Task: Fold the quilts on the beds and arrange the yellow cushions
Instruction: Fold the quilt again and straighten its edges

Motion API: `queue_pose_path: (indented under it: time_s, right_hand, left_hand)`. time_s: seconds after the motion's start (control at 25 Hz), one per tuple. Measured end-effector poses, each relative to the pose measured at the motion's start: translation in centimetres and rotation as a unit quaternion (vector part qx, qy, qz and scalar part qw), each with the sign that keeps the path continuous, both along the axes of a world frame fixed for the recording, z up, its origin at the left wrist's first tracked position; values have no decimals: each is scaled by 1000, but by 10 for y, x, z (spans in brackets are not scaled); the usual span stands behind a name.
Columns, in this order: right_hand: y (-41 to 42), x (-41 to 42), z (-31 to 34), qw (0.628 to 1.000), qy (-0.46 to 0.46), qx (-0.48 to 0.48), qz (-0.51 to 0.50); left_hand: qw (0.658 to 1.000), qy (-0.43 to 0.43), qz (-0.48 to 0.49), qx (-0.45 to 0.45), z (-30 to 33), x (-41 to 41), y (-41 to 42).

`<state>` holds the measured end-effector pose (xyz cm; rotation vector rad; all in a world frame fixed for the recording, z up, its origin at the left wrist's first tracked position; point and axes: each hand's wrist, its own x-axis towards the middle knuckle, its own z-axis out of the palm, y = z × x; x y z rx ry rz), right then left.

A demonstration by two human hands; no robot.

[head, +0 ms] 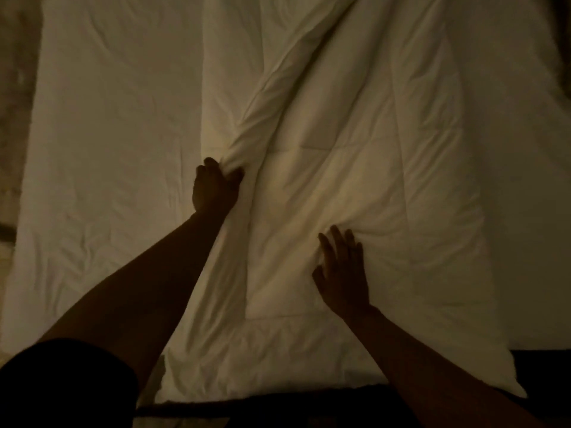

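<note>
A white quilt (355,168) lies spread down the middle and right of the bed, stitched in squares and creased. Its left edge is bunched into a long ridge running up and to the right. My left hand (214,188) is shut on that bunched edge near the bed's middle. My right hand (341,273) rests flat on the quilt closer to me, fingers spread, holding nothing. No yellow cushion is in view. The light is dim.
A white sheet (108,149) covers the left part of the bed. The bed's near edge (278,403) runs dark across the bottom. A strip of floor (15,88) shows along the left, and a dark area fills the top right corner.
</note>
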<state>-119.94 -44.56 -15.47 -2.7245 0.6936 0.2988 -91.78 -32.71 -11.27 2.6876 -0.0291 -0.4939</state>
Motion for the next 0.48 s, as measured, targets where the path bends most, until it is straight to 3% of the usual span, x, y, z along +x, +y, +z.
queue_pose_path:
  time_s: [0.2, 0.36, 0.48]
  right_hand:
    - [27, 38, -11, 999, 28, -3, -20]
    - [32, 39, -19, 999, 40, -29, -15]
    - [42, 43, -20, 997, 59, -42, -28]
  left_hand:
    - [999, -41, 6, 8, -10, 39, 64]
    - [994, 93, 41, 47, -32, 48, 84]
    - [984, 154, 91, 7, -37, 18, 86]
